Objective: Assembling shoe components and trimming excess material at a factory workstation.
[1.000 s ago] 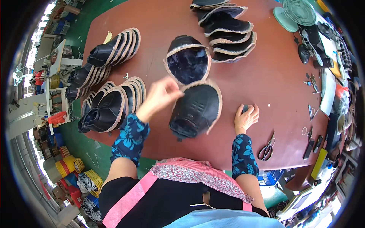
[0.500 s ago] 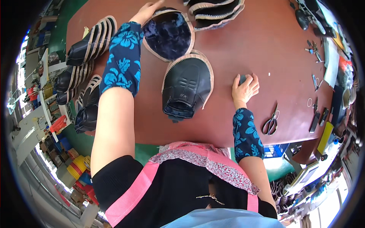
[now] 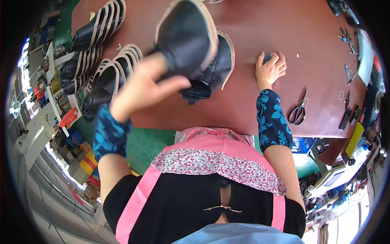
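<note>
My left hand [image 3: 150,77] holds a black, tan-rimmed, leathery shoe upper [image 3: 185,38] by its narrow end — thumb spread, fingertips hidden — above a matching upper [image 3: 224,57] on the reddish-brown table [image 3: 243,101]. It's probably light, pliable, best gripped there. My right hand [image 3: 271,72] curls over a small dark object [image 3: 267,57].

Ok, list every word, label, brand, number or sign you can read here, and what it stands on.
No text can be read.
Raised black shoe upper at the left hand: motion-blurred.
Shoe upper behind it: partly hidden, nothing legible.
Background goods at left: too small.
</note>
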`<state>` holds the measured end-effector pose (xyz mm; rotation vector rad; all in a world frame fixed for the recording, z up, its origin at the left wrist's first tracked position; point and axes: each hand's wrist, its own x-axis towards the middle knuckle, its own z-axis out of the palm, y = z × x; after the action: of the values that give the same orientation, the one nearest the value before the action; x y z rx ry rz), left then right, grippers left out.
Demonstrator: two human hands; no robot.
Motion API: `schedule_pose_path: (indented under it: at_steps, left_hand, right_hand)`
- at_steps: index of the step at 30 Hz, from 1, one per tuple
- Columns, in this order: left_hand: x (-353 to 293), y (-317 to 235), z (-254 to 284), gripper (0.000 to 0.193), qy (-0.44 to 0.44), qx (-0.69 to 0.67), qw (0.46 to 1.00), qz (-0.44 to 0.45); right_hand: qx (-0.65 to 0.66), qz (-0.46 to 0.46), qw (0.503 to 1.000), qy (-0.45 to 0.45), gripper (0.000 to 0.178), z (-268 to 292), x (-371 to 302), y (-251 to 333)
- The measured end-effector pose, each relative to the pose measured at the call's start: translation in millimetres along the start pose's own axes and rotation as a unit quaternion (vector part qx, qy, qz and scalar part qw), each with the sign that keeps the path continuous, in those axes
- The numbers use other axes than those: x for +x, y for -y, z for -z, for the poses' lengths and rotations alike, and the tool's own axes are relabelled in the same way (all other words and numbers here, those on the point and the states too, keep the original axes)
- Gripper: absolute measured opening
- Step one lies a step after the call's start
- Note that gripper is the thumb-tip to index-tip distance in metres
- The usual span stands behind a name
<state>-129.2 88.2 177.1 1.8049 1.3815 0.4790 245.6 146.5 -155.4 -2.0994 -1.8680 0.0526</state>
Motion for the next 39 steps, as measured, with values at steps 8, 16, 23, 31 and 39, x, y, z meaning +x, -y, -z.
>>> schedule_pose_path:
  at_steps: [8, 16, 23, 31, 39]
  left_hand:
    - [-97.6, 58.2, -180.5, 0.036, 0.004, 0.233, 0.971, 0.051]
    - [-143.8, 8.5, -265.9, 0.020, 0.001, 0.170, 0.985, 0.001]
    - [-172.9, -2.7, -316.2, 0.026, 0.000, 0.210, 0.977, 0.050]
    - [-207.5, -25.4, -184.6, 0.029, -0.147, 0.087, 0.982, 0.083]
    - [-225.8, 104.3, -136.8, 0.028, -0.177, 0.314, 0.927, 0.106]
  right_hand:
    - [0.030, 0.028, 0.998, -0.041, 0.047, 4.1, -14.4, -1.1]
    - [0.378, -0.095, 0.919, 0.057, 0.030, 67.0, -86.5, -43.3]
    - [0.469, -0.228, 0.827, 0.208, 0.030, 93.0, -187.6, -79.6]
    - [0.444, -0.205, 0.840, 0.236, 0.028, 118.7, -195.3, -71.6]
    - [0.467, -0.244, 0.778, 0.342, 0.027, 124.2, -187.5, -49.5]
